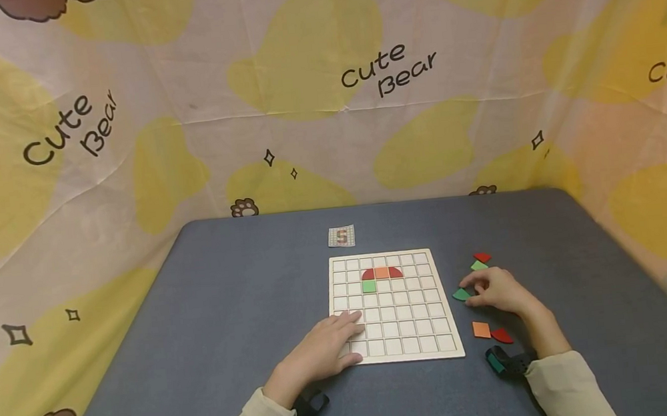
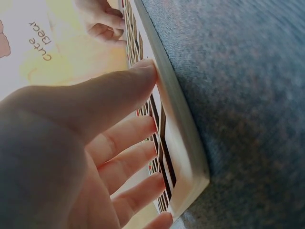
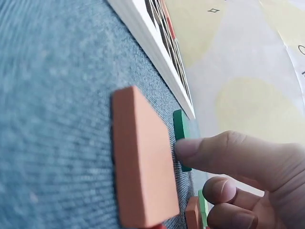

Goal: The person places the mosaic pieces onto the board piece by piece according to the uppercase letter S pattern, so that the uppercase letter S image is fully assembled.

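My left hand (image 1: pixel 329 346) rests on the lower left corner of a white gridded board (image 1: pixel 410 354), fingers spread and fairly straight, thumb at the near edge. My right hand (image 1: pixel 498 291) is right of the board, thumb and index finger pinching a dark green quarter-circle tile (image 1: pixel 460 295). In the right wrist view the thumb touches this green tile (image 3: pixel 179 125), which is low at the tabletop. On the board lie an orange square tile (image 1: pixel 381 273) between two red rounded tiles (image 1: pixel 367 275), with a green square tile (image 1: pixel 368 286) under the left one.
Near the right wrist lie an orange square tile (image 1: pixel 481 330) and a red tile (image 1: pixel 502 336). Beyond the right hand are another red tile (image 1: pixel 482 257) and a light green tile (image 1: pixel 479 265). A small pattern card (image 1: pixel 341 236) lies behind the board on the blue-grey table (image 1: pixel 226 278).
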`<state>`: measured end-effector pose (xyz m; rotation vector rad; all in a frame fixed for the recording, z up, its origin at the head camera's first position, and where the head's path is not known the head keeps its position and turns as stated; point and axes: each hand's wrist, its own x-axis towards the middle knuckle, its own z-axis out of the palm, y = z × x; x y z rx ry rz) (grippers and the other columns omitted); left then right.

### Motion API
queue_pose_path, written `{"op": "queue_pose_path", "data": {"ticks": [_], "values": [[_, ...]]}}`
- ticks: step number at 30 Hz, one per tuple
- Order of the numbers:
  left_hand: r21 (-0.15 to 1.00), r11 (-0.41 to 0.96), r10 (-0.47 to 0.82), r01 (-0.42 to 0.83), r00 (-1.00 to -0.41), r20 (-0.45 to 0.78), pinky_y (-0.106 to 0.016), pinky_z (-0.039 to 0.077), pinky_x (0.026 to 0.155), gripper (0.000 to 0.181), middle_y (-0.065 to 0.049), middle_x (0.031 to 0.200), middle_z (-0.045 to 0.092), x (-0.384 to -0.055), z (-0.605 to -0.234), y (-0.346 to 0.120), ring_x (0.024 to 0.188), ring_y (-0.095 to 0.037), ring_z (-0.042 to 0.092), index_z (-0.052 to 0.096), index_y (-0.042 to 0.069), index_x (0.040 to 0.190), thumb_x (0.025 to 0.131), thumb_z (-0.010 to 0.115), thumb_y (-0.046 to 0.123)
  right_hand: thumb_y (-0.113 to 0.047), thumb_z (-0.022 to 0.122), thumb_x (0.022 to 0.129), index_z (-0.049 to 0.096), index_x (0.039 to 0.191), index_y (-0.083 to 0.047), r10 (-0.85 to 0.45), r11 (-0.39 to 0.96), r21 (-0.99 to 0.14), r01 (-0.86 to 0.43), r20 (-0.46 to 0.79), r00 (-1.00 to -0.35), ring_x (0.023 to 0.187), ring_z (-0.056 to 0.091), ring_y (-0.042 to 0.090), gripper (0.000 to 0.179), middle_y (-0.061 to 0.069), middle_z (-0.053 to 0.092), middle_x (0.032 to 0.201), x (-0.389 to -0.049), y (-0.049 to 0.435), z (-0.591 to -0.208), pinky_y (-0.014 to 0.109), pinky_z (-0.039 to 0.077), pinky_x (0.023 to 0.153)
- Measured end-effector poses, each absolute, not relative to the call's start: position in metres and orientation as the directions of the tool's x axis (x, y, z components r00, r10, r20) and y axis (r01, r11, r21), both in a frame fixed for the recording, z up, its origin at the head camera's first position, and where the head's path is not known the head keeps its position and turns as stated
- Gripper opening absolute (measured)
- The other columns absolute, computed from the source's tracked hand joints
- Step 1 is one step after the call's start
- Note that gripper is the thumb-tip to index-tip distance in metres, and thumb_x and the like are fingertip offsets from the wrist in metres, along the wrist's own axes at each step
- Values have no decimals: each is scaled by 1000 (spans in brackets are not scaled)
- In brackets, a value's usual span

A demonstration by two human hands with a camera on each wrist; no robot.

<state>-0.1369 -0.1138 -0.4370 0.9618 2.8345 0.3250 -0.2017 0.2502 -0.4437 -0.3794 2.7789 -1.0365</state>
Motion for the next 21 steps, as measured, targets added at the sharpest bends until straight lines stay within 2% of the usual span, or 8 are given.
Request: {"op": "queue_pose_path", "data": {"ticks": [6, 14, 21], "values": [[252, 771, 615, 585, -787, -57, -43, 39, 113, 48, -7, 149, 49, -137, -438, -114, 138, -30, 46, 57, 12, 132, 90, 66, 33, -2, 71, 75, 70, 102, 3, -302, 735, -651, -188, -67, -951, 54, 35, 3, 27, -6, 40, 61, -202, 249, -445, 20, 29, 56], [252, 772, 614, 584, -787, -56, -44, 40, 112, 48, -7, 149, 49, -137, -438, -114, 138, -30, 46, 57, 12, 132, 90, 66, 32, -15, 82, 72, 72, 93, -1, -251, 759, -631, -163, -53, -967, 56, 36, 5, 27, -5, 42, 61, -200, 246, -444, 21, 29, 56], [259, 744, 638, 616, -770, -1, -44, 42, 109, 47, -10, 146, 51, -135, -436, -116, 135, -32, 49, 59, 9, 129, 89, 66, 33, -10, 80, 73, 72, 95, 1, -280, 755, -628, -188, -50, -959, 55, 37, 3, 26, -5, 42, 61, -200, 249, -442, 20, 30, 56]]}}
